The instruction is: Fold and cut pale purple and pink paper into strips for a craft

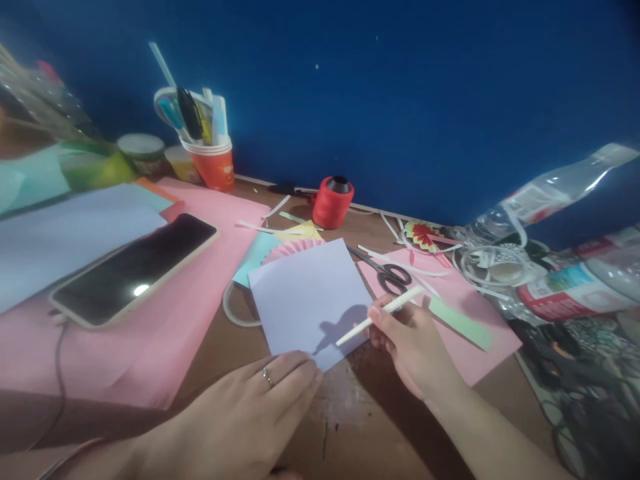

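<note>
A pale lilac square of paper (300, 287) lies at the middle of the table. My left hand (265, 400), with a ring on one finger, rests flat on its near edge, fingers stretched out. Over the sheet's right corner, my right hand (405, 340) is closed round a slim white stick (385, 313) that looks like a pen or a paper roll. The stick's thin end points down and left above the paper, casting a shadow on it. Black-handled scissors (387, 272) lie just beyond my right hand, partly on pink paper (493, 333). A pink pleated paper (293, 249) shows behind the lilac square.
A phone (135, 267) with a cable lies on large pink paper (200, 320) at left. Behind stand a red cup of pens (215, 167) and a red thread spool (333, 202). Plastic bottles (575, 290) and paper strips crowd the right. A blue wall (375, 100) closes off the back.
</note>
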{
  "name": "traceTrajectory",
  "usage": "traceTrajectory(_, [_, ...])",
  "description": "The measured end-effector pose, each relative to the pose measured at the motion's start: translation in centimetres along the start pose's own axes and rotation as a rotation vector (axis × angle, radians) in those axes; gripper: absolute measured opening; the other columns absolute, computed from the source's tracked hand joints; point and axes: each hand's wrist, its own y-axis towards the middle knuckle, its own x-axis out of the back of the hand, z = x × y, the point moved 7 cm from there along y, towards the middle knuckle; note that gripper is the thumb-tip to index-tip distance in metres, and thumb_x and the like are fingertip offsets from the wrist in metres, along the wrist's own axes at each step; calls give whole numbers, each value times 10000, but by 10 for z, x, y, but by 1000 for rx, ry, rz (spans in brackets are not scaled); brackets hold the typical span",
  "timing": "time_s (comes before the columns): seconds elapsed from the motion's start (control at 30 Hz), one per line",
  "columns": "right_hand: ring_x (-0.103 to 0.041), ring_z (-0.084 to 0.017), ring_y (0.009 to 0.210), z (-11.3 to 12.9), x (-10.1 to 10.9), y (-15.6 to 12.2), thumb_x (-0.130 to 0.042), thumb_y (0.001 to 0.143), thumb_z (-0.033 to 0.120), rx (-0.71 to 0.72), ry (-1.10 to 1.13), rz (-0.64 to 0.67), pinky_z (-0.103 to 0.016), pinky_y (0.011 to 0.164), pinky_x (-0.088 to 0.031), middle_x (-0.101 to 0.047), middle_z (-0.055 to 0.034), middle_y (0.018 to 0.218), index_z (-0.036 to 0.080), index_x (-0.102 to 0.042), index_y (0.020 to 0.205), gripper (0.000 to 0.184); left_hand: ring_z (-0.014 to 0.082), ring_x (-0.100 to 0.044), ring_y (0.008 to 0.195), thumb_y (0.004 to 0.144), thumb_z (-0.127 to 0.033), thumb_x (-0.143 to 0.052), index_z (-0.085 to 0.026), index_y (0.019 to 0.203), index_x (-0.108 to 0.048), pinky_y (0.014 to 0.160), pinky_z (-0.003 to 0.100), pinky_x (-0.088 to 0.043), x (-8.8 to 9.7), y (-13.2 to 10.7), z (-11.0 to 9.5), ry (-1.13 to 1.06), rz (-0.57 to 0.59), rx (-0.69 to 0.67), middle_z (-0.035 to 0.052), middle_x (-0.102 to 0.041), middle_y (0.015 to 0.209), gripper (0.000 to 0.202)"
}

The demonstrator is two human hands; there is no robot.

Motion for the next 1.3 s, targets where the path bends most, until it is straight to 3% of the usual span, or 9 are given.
traceTrajectory(0.1, [-484,-66,451,-3,6,-2,-750,718,338,37,-103,-4,-185,430,-391,-544,52,498,180,-607,648,225,266,-517,1170,713,-286,-610,-151,1305,-477,958,346,-449,-8,-3,3,5,-32,-61,114,-526,1327,621])
traceTrajectory(0.23, [-503,-85,458,-6,10,-4,-713,761,315,75,-181,-5,-219,446,-405,-550,52,507,204,-612,672,175,262,-532,1134,759,-263,-514,-162,1302,-472,952,356,-447,-26,-10,8,74,-211,-158,115,-549,1299,553])
traceTrajectory(0.43, [-504,-91,457,0,8,-8,-699,772,295,121,-279,30,-239,457,-404,-550,49,498,211,-617,662,161,256,-488,1198,817,-292,-520,-152,1454,-205,961,292,-438,-37,-21,14,156,-404,-242,103,-475,1385,724])
traceTrajectory(0.6, [-501,-95,472,0,9,-9,-689,786,289,118,-231,9,-242,464,-396,-561,46,525,225,-619,670,150,219,-440,1241,786,-156,-509,-194,1456,-203,1005,289,-396,-26,-15,6,212,-357,-298,11,-432,1424,738])
traceTrajectory(0.77, [-499,-96,498,1,9,-9,-676,796,298,127,-183,-15,-242,474,-401,-563,32,558,217,-630,664,162,208,-488,1160,785,-244,-516,-202,1425,-290,969,312,-418,-21,-7,-2,236,-292,-295,-40,-327,1474,679])
traceTrajectory(0.83, [-494,-97,490,2,8,-10,-682,789,298,137,-191,-16,-243,466,-401,-551,34,546,214,-626,654,168,218,-478,1170,774,-172,-497,-222,1416,-311,964,333,-420,-22,-7,-2,283,-308,-265,-56,-332,1468,671])
traceTrajectory(1.03, [-471,-103,460,5,5,-14,-685,776,314,139,-316,-15,-237,408,-368,-522,39,502,220,-606,648,177,234,-473,1190,809,-154,-450,-213,1420,-308,963,342,-426,-26,-11,1,258,-358,-254,-7,-433,1420,630])
traceTrajectory(1.2, [-474,-103,473,7,5,-15,-677,785,319,146,-318,-17,-242,417,-375,-525,36,511,222,-606,647,182,222,-419,1272,797,-136,-485,-227,1467,-139,1038,319,-375,-27,-12,5,140,-313,-298,9,-390,1445,760])
traceTrajectory(1.3, [-479,-101,472,6,5,-15,-680,785,316,155,-308,-13,-240,415,-374,-532,37,514,221,-610,656,176,223,-398,1293,800,-139,-499,-236,1469,-116,1064,322,-348,-27,-12,8,104,-294,-297,7,-373,1453,777])
